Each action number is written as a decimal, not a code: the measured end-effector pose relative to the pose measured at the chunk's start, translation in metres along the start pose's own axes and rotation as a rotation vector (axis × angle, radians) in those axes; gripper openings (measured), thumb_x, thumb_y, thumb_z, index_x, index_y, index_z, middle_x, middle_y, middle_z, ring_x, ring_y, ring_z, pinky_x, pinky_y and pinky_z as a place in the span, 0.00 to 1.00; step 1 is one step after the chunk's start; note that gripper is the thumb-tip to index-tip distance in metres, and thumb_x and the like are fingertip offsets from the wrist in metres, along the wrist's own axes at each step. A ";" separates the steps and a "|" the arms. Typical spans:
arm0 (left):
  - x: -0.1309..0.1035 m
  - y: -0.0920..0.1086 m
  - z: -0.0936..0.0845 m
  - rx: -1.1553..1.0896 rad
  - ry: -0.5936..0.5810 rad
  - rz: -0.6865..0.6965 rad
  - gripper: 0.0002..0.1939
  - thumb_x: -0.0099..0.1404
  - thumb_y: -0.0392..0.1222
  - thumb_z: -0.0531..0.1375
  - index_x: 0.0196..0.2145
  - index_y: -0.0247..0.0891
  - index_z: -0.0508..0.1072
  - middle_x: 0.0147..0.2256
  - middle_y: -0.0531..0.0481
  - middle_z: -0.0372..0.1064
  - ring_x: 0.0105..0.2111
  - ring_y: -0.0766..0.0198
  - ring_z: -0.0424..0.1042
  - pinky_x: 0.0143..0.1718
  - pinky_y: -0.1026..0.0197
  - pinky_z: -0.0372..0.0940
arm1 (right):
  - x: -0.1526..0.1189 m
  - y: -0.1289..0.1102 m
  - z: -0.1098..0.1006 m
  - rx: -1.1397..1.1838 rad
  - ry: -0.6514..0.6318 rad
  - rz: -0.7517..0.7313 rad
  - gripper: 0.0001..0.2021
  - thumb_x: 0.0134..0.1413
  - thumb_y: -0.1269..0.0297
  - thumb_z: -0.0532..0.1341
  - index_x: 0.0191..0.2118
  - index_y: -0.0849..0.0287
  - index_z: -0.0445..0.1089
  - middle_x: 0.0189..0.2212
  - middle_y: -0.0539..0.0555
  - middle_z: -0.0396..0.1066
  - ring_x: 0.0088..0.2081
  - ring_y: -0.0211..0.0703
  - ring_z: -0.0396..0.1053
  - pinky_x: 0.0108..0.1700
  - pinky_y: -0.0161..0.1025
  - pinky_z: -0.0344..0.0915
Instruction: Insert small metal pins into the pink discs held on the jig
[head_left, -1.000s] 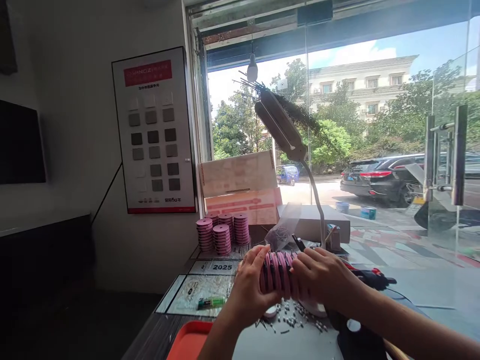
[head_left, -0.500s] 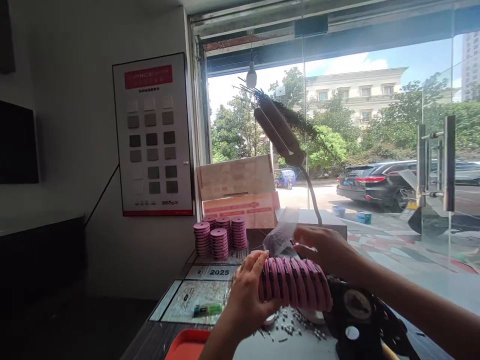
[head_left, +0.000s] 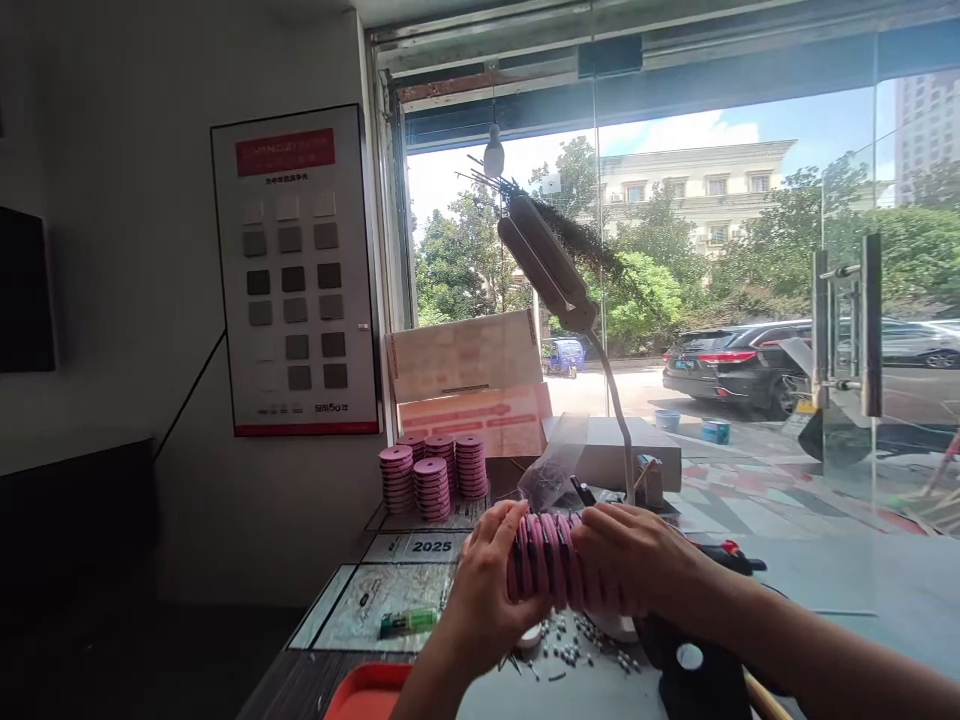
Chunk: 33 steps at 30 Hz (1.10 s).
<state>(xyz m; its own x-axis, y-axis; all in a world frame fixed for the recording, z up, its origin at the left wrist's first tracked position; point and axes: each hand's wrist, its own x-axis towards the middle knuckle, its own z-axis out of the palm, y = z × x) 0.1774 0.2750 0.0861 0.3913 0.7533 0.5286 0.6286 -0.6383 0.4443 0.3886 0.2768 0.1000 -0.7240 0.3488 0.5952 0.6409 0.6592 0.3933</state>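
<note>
A row of pink discs (head_left: 546, 562) ran left-to-right above the surface (head_left: 592, 695). The left hand (head_left: 486, 578) gripped its left end, fingers closed; the right hand (head_left: 637, 556) curled over its right part, hold hidden.

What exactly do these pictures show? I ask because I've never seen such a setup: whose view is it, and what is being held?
There is no machine here, just a person's two bare hands. One camera, worn on the head, takes every picture, looking forward and down. The left hand grips a row of pink spools at one end, and the right hand curls over it farther along. Below, small beads lie scattered on the table. Nearby are a red-orange tray and what looks like a green lighter. Farther back stand stacks of pink spools and a desk lamp, before a large window.
</note>
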 end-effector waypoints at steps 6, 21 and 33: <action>0.000 0.003 -0.002 -0.029 -0.018 -0.021 0.38 0.48 0.37 0.62 0.57 0.36 0.56 0.57 0.45 0.52 0.57 0.60 0.50 0.60 0.56 0.46 | 0.026 0.034 0.011 0.107 -0.065 0.521 0.09 0.59 0.72 0.50 0.30 0.63 0.63 0.25 0.49 0.64 0.25 0.34 0.62 0.28 0.34 0.59; 0.002 0.004 -0.002 -0.024 -0.030 -0.040 0.38 0.49 0.38 0.61 0.58 0.38 0.55 0.58 0.46 0.51 0.58 0.61 0.49 0.60 0.56 0.45 | -0.008 0.016 -0.024 0.092 -0.220 0.255 0.09 0.54 0.60 0.58 0.34 0.60 0.61 0.33 0.53 0.64 0.31 0.44 0.62 0.31 0.39 0.58; 0.001 0.000 -0.001 0.000 -0.031 -0.018 0.37 0.51 0.39 0.61 0.58 0.39 0.54 0.58 0.48 0.51 0.58 0.62 0.48 0.60 0.57 0.45 | 0.004 0.031 -0.020 -0.040 -0.216 0.108 0.07 0.48 0.81 0.54 0.29 0.62 0.62 0.27 0.53 0.65 0.27 0.40 0.59 0.29 0.38 0.54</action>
<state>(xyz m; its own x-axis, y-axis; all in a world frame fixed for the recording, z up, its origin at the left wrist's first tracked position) 0.1768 0.2756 0.0876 0.4000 0.7694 0.4981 0.6360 -0.6243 0.4536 0.4111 0.2857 0.1285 -0.6855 0.5531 0.4734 0.7242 0.5847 0.3656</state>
